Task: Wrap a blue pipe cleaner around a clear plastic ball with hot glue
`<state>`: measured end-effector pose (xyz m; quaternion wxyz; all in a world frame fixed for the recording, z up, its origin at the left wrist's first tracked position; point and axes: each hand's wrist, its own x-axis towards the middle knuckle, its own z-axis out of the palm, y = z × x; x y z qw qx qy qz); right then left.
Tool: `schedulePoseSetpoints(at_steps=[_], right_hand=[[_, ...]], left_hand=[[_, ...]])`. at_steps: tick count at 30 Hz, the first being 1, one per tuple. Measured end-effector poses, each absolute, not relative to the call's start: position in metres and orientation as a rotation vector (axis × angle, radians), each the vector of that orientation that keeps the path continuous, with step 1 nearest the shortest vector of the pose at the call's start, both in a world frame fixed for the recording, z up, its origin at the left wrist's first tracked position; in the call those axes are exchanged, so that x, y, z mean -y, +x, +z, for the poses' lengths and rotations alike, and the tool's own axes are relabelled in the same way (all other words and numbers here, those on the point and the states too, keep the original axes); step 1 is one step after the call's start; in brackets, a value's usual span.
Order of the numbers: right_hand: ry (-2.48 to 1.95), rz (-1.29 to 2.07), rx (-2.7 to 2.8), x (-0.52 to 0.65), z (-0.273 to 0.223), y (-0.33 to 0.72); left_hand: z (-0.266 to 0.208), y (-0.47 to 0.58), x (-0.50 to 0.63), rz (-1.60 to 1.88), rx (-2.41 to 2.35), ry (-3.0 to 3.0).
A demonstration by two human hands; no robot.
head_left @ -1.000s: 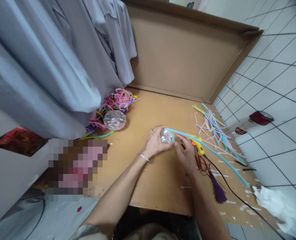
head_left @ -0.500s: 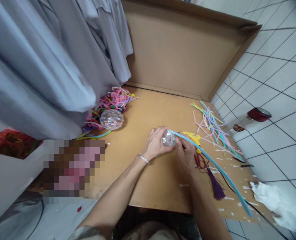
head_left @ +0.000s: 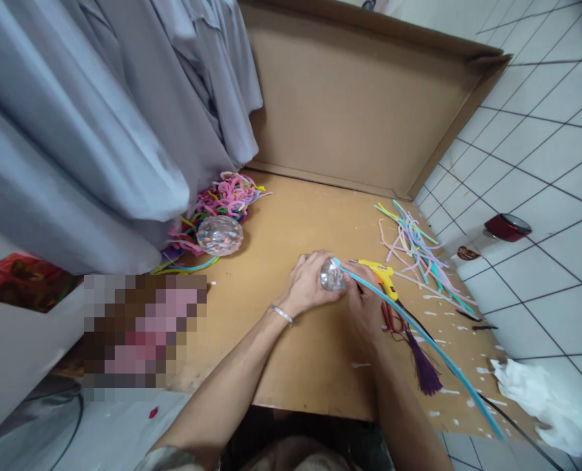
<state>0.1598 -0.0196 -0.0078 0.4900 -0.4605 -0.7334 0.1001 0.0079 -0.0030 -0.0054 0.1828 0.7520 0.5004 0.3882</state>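
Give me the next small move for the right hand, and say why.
Probably have the right hand bend the light-blue pipe cleaner against the clear ball: the left hand grips the ball, and the strand's near end lies at its edge while the rest extends away.

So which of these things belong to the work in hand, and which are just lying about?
Part of the work, it seems:
clear ball, held in the left hand
light blue pipe cleaner, its end at the ball, passing the right hand
probably the yellow glue gun and loose pipe cleaners

Lying about, apparently:
purple tassel
crumpled white tissue
red-lidded jar
second clear ball, untouched
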Motion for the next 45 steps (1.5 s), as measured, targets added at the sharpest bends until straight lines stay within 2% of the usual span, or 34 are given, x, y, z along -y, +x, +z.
schedulePoseSetpoints(at_steps=[22,28,31,35,38,45], right_hand=[[-1.122,0.294,1.745,0.018,-0.013,0.160],[-1.203,0.275,1.790,0.021,-0.010,0.159],[-1.425,0.120,1.786,0.013,-0.016,0.169],[-2.045,-0.199,1.690,-0.003,-0.020,0.192],[-2.370,-0.268,1.714,-0.014,-0.018,0.205],[-2.492,-0.266,1.690,-0.026,-0.018,0.213]], left_hand=[[-0.005,0.004,0.002,1.095,-1.358,2.085],[-0.011,0.004,-0.003,1.132,-1.420,1.803],[-0.016,-0.001,-0.011,1.154,-1.405,1.508],[-0.019,-0.009,-0.019,1.176,-1.377,1.296],[-0.018,-0.011,-0.020,1.190,-1.375,1.277],[-0.021,-0.008,-0.020,1.190,-1.353,1.343]])
